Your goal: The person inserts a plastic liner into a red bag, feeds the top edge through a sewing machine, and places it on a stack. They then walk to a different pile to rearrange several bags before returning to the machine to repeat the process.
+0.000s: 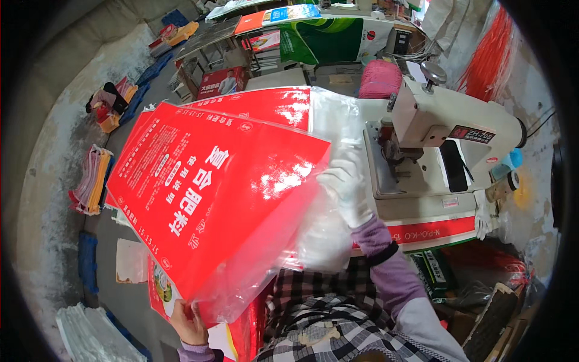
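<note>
— Over the lap, at the middle of the head view, what is being held?

— A big red printed sack [211, 199] with a clear plastic liner [313, 235] sticking out of its open end. It lies tilted, its far corner toward ten o'clock and its mouth toward five o'clock.

— And the left hand?

— The left hand [190, 323] sits at seven o'clock, bare, fingers pinched on the lower edge of the sack where the liner bunches. So it is grasping the sack.

— The right one?

— The right hand [347, 187], in a white glove, is just right of centre. It presses on the liner at the sack's mouth; the fingers look curled into the plastic, but whether they truly grip it I cannot tell. A purple sleeve [392, 271] runs from it down to five o'clock.

— What is under the sack?

— More red sacks [271, 102], stacked on the surface [283, 78] toward twelve o'clock, one edge showing beyond the held one.

— Anything to the right?

— A white sewing machine [446, 139] at two o'clock, near the gloved hand but not touching it, with a pink spool of thread [380, 78] behind it at one o'clock.

— And the floor?

— Piles of folded bags [90, 181] at nine o'clock, and a white stack [90, 335] at seven o'clock, all well apart from the hands.
</note>
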A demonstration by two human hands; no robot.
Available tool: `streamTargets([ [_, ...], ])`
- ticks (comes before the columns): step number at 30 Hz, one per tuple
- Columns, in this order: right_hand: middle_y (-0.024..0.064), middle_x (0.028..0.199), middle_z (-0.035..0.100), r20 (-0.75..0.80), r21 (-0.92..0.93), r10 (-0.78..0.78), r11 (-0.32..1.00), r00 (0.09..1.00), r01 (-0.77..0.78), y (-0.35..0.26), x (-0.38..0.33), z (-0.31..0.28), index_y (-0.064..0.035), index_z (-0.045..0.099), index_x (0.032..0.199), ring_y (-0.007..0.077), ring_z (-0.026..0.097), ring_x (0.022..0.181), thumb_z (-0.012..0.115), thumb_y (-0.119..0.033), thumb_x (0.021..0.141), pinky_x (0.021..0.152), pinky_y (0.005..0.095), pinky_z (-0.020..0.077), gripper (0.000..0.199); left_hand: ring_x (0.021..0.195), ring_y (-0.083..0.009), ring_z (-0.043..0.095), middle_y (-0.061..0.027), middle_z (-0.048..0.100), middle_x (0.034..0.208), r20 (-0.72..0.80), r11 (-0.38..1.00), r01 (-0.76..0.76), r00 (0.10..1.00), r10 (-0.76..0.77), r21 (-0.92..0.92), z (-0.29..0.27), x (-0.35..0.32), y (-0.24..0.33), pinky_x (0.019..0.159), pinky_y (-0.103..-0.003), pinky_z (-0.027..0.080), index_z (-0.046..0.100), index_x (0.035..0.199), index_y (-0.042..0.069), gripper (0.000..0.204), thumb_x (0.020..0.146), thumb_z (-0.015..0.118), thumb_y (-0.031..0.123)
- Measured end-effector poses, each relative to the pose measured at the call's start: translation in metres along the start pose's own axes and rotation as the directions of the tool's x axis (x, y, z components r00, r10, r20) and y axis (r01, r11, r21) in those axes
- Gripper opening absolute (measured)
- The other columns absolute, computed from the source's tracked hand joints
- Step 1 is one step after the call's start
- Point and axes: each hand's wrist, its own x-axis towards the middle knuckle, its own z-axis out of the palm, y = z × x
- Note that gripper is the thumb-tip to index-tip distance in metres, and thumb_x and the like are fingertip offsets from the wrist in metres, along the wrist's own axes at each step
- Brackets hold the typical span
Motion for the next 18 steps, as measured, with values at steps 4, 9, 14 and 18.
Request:
streamTargets([
  [4, 0.0092, 0.082, 0.068, 0.257, 0.232, 0.661, 0.666, 0.705, -0.709, 0.018, -0.002, 0.031, -0.0091, 0.070, 0.087, 0.0302, 0.064, 0.083, 0.073, -0.027, 0.074, 0.077, 0.0388, 0.0500, 0.023, 0.044, -0.0291, 0.041, -0.0179, 0.045, 0.054, 0.001, 0.957, -0.018, 1.000, 0.018, 0.291, -0.015, 0.000, -0.035, 0.047, -0.033, 0.036, 0.051, 0.077, -0.001, 0.021, 0.086, 0.065, 0.012],
  [9, 0.0125, 0.091, 0.068, 0.490, -0.243, 0.672, 0.717, 0.556, -0.653, 0.016, 0.033, 0.020, -0.0101, 0.068, 0.098, 0.0288, 0.064, 0.087, 0.072, -0.030, 0.069, 0.074, 0.0392, 0.0490, 0.035, 0.046, -0.0309, 0.050, -0.0138, 0.051, 0.057, 0.285, 0.913, -0.262, 0.943, 0.173, 0.312, -0.044, -0.014, -0.051, 0.047, -0.035, 0.039, 0.064, 0.088, 0.004, 0.022, 0.068, 0.074, 0.005],
  [14, 0.0108, 0.124, 0.054, 0.204, -0.080, -0.437, 0.884, 0.876, 0.460, 0.011, 0.061, 0.007, -0.0141, 0.062, 0.104, 0.0277, 0.046, 0.119, 0.066, -0.018, 0.068, 0.089, 0.0414, 0.0422, 0.036, 0.067, -0.0298, 0.065, -0.0138, 0.067, 0.080, 0.161, 0.844, -0.419, 0.908, 0.387, 0.336, -0.043, -0.006, -0.143, 0.057, -0.038, 0.051, 0.067, 0.111, 0.012, 0.034, 0.078, 0.060, 0.011],
  [18, 0.0037, 0.071, 0.055, 0.258, 0.561, -0.486, 0.779, 0.835, 0.280, -0.162, 0.062, -0.036, -0.0048, 0.061, 0.086, 0.0199, 0.056, 0.061, 0.056, -0.014, 0.073, 0.059, 0.0295, 0.0471, 0.017, 0.073, -0.0358, 0.064, -0.0228, 0.058, 0.112, -0.243, 0.761, -0.111, 0.968, -0.062, -0.639, -0.074, 0.201, -0.177, 0.063, -0.061, 0.053, 0.044, 0.118, 0.013, 0.044, 0.096, 0.045, 0.051],
])
